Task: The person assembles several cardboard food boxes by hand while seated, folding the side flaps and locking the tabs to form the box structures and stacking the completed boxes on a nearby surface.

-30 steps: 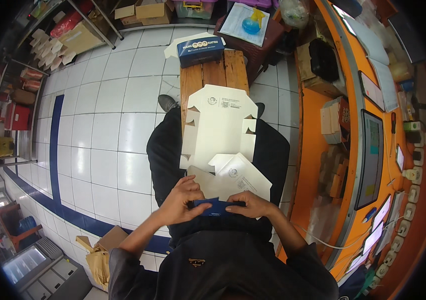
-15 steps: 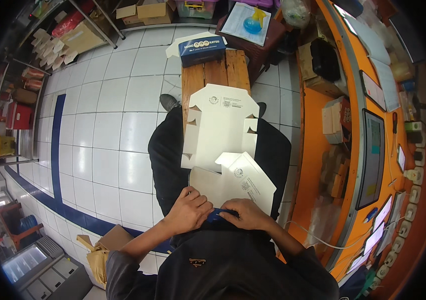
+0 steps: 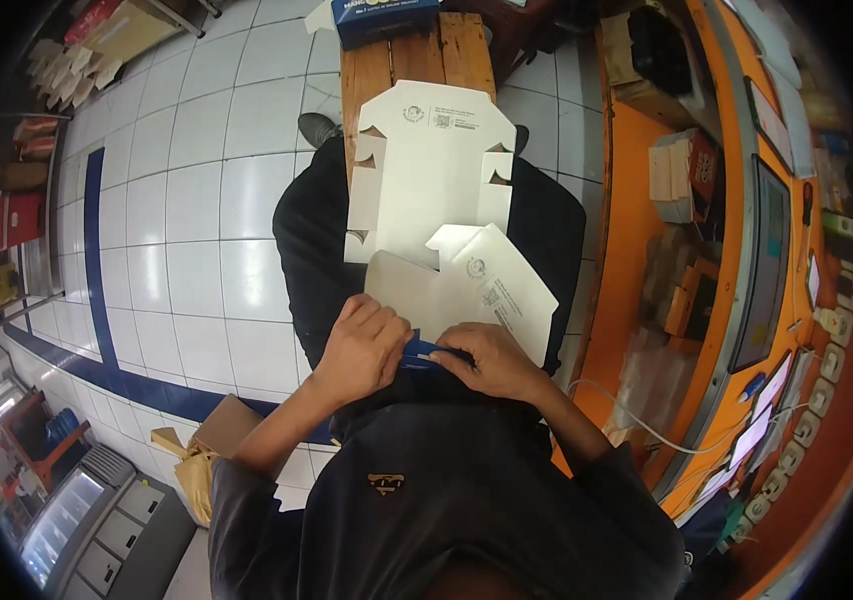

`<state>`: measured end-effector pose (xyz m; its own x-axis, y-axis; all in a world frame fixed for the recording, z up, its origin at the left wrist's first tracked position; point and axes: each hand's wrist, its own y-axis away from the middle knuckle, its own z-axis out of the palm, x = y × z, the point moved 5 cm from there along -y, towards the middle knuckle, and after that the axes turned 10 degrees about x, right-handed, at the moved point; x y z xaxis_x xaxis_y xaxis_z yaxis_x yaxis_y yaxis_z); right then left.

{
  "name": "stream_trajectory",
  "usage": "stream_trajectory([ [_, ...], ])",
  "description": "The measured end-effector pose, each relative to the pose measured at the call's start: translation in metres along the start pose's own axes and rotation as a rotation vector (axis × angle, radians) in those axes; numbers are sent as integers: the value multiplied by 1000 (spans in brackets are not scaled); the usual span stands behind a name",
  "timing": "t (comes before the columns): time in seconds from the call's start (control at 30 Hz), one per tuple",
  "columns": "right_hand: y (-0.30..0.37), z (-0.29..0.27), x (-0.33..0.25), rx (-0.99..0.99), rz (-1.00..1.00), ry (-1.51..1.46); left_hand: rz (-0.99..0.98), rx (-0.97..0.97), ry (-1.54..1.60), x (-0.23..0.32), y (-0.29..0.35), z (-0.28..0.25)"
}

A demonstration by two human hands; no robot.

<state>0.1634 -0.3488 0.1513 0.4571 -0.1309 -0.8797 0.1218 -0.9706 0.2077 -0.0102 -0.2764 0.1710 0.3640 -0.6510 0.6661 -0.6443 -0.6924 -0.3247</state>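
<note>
A cardboard box blank (image 3: 462, 290), white inside and blue outside, tilts over my lap with its near edge bent up. My left hand (image 3: 365, 345) is closed on that edge, its fingers curled at the left part of the fold. On the right part of the same edge, my right hand (image 3: 487, 358) pinches with the thumb on the blue side. Some fingertips are hidden behind the board. A second flat box blank (image 3: 437, 170), with notched sides and small print, lies beyond it on my legs and a wooden bench (image 3: 367, 75).
At the bench's far end stands a folded blue box (image 3: 387, 22). An orange counter with shelves (image 3: 637, 210) runs along my right, with a tablet (image 3: 759, 265) on top. A brown carton (image 3: 234, 428) and yellow paper bag (image 3: 197, 475) sit at my left on the tiled floor.
The view has tipped, so the scene sits higher in the picture. Both hands keep their grip on the blank's near edge, and the left hand looks a little more upright.
</note>
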Motion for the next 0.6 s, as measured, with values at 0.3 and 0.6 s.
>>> stream_trajectory([
  [0.3,3,-11,-8,48,-46,180,86,-201,31,-2,1,5],
  [0.6,14,-38,-4,189,82,219,12,-149,-106,5,-7,4],
])
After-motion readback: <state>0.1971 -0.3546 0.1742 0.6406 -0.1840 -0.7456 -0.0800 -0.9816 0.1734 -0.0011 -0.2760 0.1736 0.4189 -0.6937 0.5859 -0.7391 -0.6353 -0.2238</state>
